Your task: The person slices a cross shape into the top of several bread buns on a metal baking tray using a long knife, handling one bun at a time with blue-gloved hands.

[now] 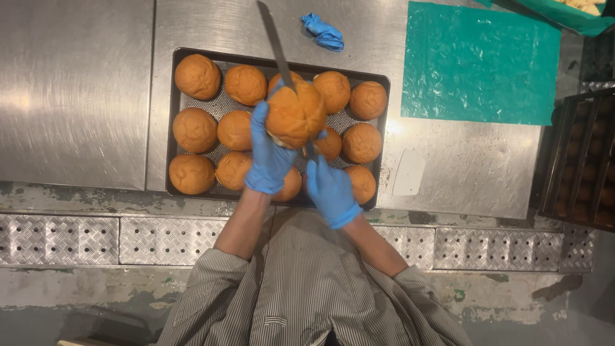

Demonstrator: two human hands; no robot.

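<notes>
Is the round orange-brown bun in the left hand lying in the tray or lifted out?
Lifted out: the left hand holds the round orange-brown bun above the dark perforated metal tray.

A commercial bakery: steel worktable point(77, 96), perforated baking tray point(176, 122) of buns point(197, 76).

I hold a round, golden-brown bun point(296, 114) up off the tray, gripped from below and the side, its domed crust facing up and a pale cut edge showing at its lower left; my long knife point(277, 48) runs through it, the slim grey blade sticking out beyond the bun's far side and pointing away from me, tilted slightly left; the handle is hidden in my grip.
</notes>
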